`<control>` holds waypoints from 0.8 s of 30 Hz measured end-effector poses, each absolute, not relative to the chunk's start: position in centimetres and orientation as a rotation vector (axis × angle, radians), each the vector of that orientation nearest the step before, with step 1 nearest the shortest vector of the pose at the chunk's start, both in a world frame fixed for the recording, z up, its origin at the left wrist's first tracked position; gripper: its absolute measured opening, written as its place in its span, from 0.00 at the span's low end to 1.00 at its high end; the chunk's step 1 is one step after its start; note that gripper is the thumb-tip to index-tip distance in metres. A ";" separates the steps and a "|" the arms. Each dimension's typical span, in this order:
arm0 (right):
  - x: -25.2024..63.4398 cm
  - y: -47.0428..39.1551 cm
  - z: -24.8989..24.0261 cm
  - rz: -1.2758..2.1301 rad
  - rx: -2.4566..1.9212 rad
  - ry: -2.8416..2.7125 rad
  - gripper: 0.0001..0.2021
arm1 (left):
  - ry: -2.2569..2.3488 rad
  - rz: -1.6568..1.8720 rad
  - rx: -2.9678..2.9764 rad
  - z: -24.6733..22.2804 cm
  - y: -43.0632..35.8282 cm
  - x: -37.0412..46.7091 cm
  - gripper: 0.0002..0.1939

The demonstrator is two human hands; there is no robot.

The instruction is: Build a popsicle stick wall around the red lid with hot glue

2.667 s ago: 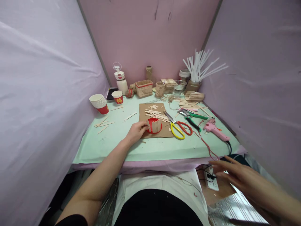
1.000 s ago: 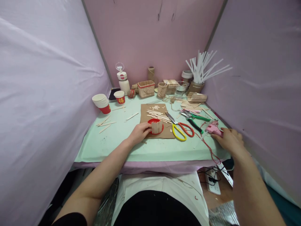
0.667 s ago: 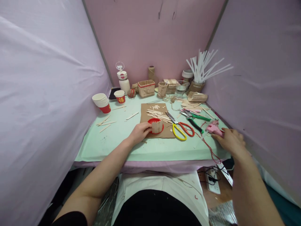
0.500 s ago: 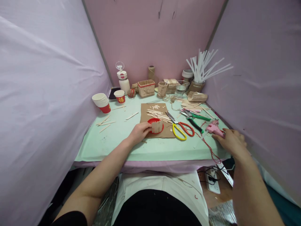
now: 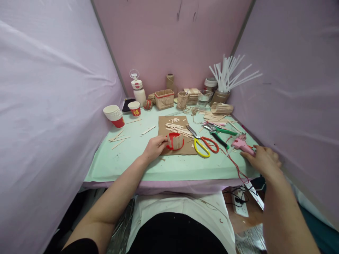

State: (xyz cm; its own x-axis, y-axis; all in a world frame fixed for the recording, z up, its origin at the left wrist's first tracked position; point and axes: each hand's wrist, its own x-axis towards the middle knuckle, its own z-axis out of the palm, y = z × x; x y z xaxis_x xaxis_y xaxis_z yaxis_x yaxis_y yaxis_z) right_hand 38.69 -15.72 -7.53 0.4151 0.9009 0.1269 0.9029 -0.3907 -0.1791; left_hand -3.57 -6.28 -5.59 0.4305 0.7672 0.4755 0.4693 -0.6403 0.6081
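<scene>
On the brown cardboard (image 5: 172,153) lies a red round piece (image 5: 174,148) with short wooden stick pieces (image 5: 178,141) standing along its edge. My left hand (image 5: 156,146) pinches a stick piece at the left side of that red piece. At the table's right edge, my right hand (image 5: 265,159) is at the handle of a pink glue gun (image 5: 242,144), its fingers apart and the handle's end beside them. Yellow-and-red-handled scissors (image 5: 202,144) lie right of the cardboard. Thin wooden sticks (image 5: 178,129) and small cut bits (image 5: 175,120) lie on the cardboard.
Green-handled pruners (image 5: 219,132) and red cord (image 5: 238,171) lie at the right. Paper cups (image 5: 114,115), a white bottle (image 5: 139,95), a woven basket (image 5: 164,99), a glass bowl (image 5: 203,99) and white strips (image 5: 227,76) stand along the left and back.
My left hand has shifted slightly left, opening a gap between its stick piece and the others. My right hand has moved slightly right, away from the glue gun's body.
</scene>
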 end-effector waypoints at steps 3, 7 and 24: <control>37.2 -16.2 -6.3 -0.019 -2.584 -1.385 0.34 | 1.049 1.048 2.290 -5.4 -6.4 -3.6 0.07; 33.9 -16.6 -4.5 -0.225 -2.385 -1.388 0.29 | 1.036 1.015 2.297 -5.4 -6.4 -3.5 0.08; 18.9 -11.3 -6.3 0.340 -1.326 -1.967 0.21 | 1.015 0.871 2.388 -6.0 -6.2 -3.5 0.09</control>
State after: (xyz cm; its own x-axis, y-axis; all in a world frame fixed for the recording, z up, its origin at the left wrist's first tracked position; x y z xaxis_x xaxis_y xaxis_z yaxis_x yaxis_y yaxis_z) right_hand 18.87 -11.31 -6.27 -0.2041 0.8841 0.4205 0.6917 0.4341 -0.5771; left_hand -3.46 -6.18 -6.00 0.5416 0.7463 0.3869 0.4956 -0.6552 0.5702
